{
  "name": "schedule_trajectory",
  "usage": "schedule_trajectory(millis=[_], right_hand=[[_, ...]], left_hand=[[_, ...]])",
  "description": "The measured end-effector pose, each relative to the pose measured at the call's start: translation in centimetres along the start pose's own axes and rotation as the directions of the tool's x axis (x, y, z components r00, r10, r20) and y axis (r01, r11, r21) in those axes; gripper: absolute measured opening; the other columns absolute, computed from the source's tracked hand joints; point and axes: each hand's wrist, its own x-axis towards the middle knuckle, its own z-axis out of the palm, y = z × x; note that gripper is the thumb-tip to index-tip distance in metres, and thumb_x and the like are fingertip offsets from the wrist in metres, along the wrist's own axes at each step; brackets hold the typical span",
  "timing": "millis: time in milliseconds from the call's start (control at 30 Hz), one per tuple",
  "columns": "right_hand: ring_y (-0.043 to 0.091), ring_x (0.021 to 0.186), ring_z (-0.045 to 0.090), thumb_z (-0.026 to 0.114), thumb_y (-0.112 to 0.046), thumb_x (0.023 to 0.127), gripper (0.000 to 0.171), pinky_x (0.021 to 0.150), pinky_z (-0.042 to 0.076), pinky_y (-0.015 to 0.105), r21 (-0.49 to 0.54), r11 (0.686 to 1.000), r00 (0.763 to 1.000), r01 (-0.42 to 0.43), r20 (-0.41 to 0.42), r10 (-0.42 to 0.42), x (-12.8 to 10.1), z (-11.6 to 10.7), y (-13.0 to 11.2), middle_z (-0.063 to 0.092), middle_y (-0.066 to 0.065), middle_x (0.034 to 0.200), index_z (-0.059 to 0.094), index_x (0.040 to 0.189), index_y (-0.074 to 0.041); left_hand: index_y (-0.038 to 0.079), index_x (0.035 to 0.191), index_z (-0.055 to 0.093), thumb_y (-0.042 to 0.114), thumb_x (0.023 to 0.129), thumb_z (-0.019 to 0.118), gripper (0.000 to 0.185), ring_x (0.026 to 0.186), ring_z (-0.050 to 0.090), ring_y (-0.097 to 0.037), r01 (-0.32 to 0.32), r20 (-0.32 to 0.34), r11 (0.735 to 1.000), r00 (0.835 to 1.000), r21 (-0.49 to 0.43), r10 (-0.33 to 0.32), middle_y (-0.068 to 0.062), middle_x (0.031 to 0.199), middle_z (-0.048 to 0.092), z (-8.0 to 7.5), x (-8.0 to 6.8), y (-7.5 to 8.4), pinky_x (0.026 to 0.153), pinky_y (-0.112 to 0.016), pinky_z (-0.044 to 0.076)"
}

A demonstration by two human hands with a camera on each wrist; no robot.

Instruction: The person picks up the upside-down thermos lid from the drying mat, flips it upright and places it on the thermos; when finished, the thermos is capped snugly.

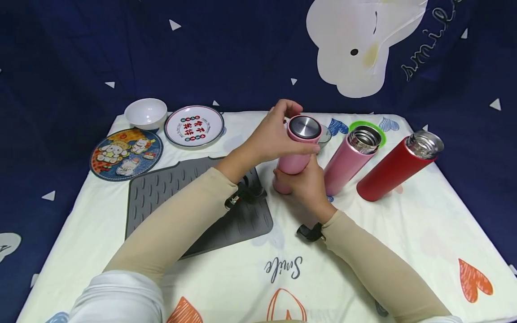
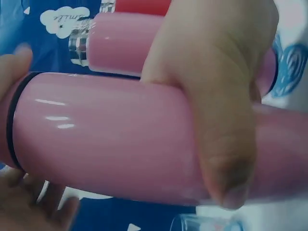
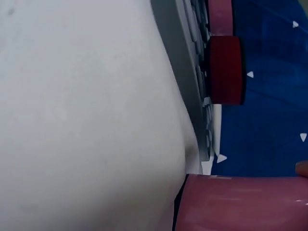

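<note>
While the right hand [image 1: 307, 184] clamps the pink flask [image 1: 296, 154] steady (upright), the left hand [image 1: 274, 134] grips its lid [image 1: 304, 128]; seemingly for twisting.

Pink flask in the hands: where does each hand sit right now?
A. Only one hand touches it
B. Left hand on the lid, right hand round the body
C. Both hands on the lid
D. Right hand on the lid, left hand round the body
B: the left hand curls over the lid of the pink flask, while the right hand grips its lower body.
</note>
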Motion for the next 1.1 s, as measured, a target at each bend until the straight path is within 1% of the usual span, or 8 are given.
schedule_trajectory(millis=[167, 333, 500, 700, 833, 900, 1033, 1100], right_hand=[[0.017, 0.095, 0.060, 0.088, -0.024, 0.070, 0.074, 0.087, 0.047, 0.036, 0.028, 1.000, 1.000, -0.002, 0.006, 0.002, 0.0, 0.0, -0.1, 0.064, 0.003, 0.107, 0.046, 0.131, -0.015], [0.017, 0.093, 0.060, 0.088, -0.026, 0.071, 0.071, 0.086, 0.047, 0.035, 0.000, 1.000, 1.000, -0.014, 0.003, 0.014, -0.1, 0.0, 0.0, 0.064, 0.002, 0.105, 0.048, 0.128, -0.015], [0.016, 0.093, 0.059, 0.088, -0.024, 0.071, 0.073, 0.087, 0.047, 0.036, 0.045, 0.999, 1.000, -0.022, 0.014, 0.022, -0.1, 0.2, -0.1, 0.063, 0.001, 0.106, 0.046, 0.130, -0.017], [0.016, 0.092, 0.060, 0.087, -0.026, 0.071, 0.067, 0.085, 0.048, 0.035, -0.018, 1.000, 1.000, 0.005, -0.001, -0.005, 0.1, -0.1, 0.1, 0.065, 0.002, 0.103, 0.050, 0.126, -0.013], [0.017, 0.092, 0.060, 0.088, -0.027, 0.070, 0.071, 0.086, 0.047, 0.036, 0.010, 1.000, 1.000, -0.029, -0.009, 0.029, 0.0, -0.3, 0.1, 0.064, 0.002, 0.103, 0.047, 0.127, -0.015], [0.018, 0.092, 0.060, 0.088, -0.027, 0.070, 0.072, 0.086, 0.047, 0.036, 0.027, 0.999, 0.999, -0.037, 0.004, 0.037, -0.1, -0.3, 0.2, 0.064, 0.002, 0.103, 0.048, 0.127, -0.014], [0.018, 0.092, 0.061, 0.088, -0.030, 0.071, 0.070, 0.085, 0.048, 0.036, -0.019, 1.000, 1.000, -0.018, 0.021, 0.018, 0.0, -0.2, 0.3, 0.065, 0.004, 0.103, 0.050, 0.127, -0.012], [0.018, 0.093, 0.061, 0.088, -0.030, 0.071, 0.069, 0.085, 0.048, 0.036, -0.036, 0.999, 0.999, -0.009, 0.032, 0.010, 0.2, -0.2, 0.4, 0.065, 0.004, 0.103, 0.051, 0.126, -0.012]], left_hand=[[0.002, 0.139, 0.048, 0.004, 0.078, 0.080, 0.069, 0.112, 0.057, -0.019, -0.005, 0.122, 0.977, 0.992, -0.214, 0.032, -0.009, 0.127, 0.058, -0.6, 0.1, -0.4, 0.096, -0.033, 0.046], [0.006, 0.136, 0.050, 0.018, 0.072, 0.088, 0.075, 0.108, 0.057, -0.015, -0.037, 0.047, 0.994, 0.998, -0.101, 0.042, -0.001, 0.126, 0.057, -0.4, -0.1, -0.2, 0.091, -0.028, 0.048], [0.001, 0.138, 0.050, 0.004, 0.078, 0.080, 0.067, 0.112, 0.058, -0.020, -0.008, 0.131, 0.963, 0.990, -0.270, 0.045, -0.006, 0.126, 0.061, -1.2, -0.1, -0.9, 0.097, -0.033, 0.046], [0.008, 0.130, 0.053, 0.027, 0.066, 0.092, 0.078, 0.105, 0.056, -0.011, -0.035, -0.021, 0.999, 0.999, 0.018, 0.036, 0.002, 0.119, 0.059, -0.1, -0.3, -0.4, 0.089, -0.026, 0.046], [0.007, 0.138, 0.053, 0.009, 0.079, 0.082, 0.066, 0.111, 0.058, -0.017, 0.026, 0.162, 0.974, 0.987, -0.225, 0.011, -0.003, 0.122, 0.062, -0.9, 0.2, -1.0, 0.096, -0.031, 0.045], [0.007, 0.143, 0.048, 0.004, 0.082, 0.077, 0.068, 0.118, 0.055, -0.016, 0.052, 0.222, 0.970, 0.975, -0.239, 0.003, -0.004, 0.127, 0.059, -1.4, 0.1, -1.1, 0.102, -0.033, 0.040], [0.010, 0.134, 0.051, 0.031, 0.074, 0.086, 0.072, 0.113, 0.053, -0.008, -0.019, 0.086, 1.000, 0.996, 0.021, 0.017, 0.003, 0.120, 0.059, -0.9, -0.3, -0.6, 0.096, -0.028, 0.042], [0.009, 0.128, 0.056, 0.034, 0.067, 0.090, 0.074, 0.106, 0.056, -0.008, -0.014, 0.011, 0.999, 1.000, 0.051, 0.013, 0.005, 0.115, 0.062, -0.5, -0.4, -0.6, 0.090, -0.026, 0.046]])
